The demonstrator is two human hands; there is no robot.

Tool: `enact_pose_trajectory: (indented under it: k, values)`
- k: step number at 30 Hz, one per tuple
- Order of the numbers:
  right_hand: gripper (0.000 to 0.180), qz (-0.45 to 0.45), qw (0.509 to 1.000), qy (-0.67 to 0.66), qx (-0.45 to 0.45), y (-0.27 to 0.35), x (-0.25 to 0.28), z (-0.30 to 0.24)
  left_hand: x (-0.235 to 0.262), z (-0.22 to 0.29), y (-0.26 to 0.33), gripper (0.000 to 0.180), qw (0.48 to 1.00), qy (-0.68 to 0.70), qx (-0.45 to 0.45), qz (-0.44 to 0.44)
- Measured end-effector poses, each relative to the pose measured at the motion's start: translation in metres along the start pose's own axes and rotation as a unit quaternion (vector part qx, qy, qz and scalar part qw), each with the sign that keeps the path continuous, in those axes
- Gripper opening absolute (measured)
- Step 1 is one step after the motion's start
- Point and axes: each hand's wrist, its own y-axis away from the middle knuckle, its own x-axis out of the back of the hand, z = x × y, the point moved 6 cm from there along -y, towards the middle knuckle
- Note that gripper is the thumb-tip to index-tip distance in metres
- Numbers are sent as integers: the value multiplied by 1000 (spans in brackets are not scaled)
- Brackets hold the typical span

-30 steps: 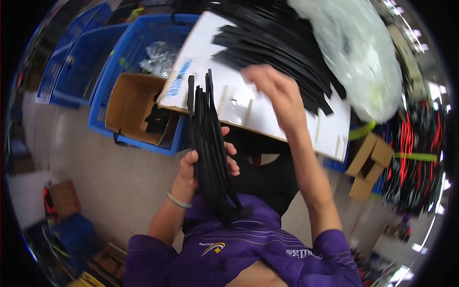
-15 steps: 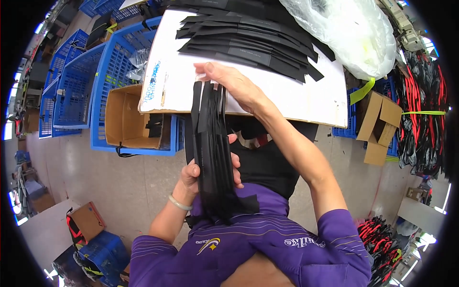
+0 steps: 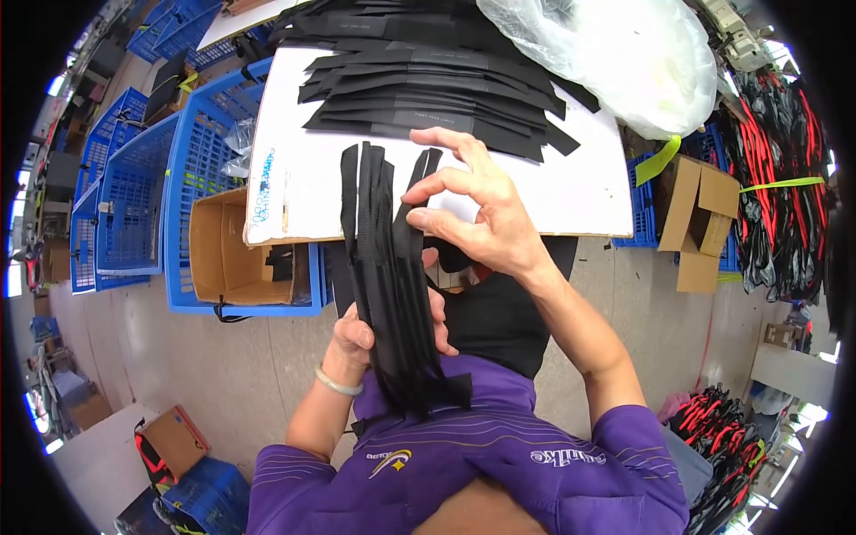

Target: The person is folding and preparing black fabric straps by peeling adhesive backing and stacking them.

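Observation:
My left hand [image 3: 355, 337] is wrapped from below round a bundle of long black fabric strips [image 3: 392, 303], its thumb on the left side and fingertips showing on the right. The bundle stands lengthwise before my body, its lower ends against the purple shirt. At the upper end the strips fan apart. My right hand [image 3: 477, 209] has its thumb and forefinger closed at the edge of a black strip [image 3: 428, 165] split off on the bundle's right; the other fingers are spread. More black strips [image 3: 437, 85] with grey printed patches lie across the white board [image 3: 303, 192].
A clear plastic bag [image 3: 624, 71] covers the board's far right. To the left stands a blue crate [image 3: 178, 259] holding a cardboard box [image 3: 209, 227]. An opened carton [image 3: 695, 218] and hanging black-and-red bundles [image 3: 776, 178] are at the right.
My right hand has come down from the bundle's upper ends to its right side, fingers now at a separated strip. The upper ends have spread apart. My left hand keeps its hold.

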Motion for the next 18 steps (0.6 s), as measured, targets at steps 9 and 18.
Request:
enact_pose_trajectory:
  k: [9, 18]
  values:
    - [23, 11, 1000, 8, -7, -2, 3, -4, -4, -2, -3, 109, 1000, -13, 23, -1]
    - [10, 6, 998, 8, -58, 0, -3, -4, -5, -1, -3, 108, 999, -29, 38, 7]
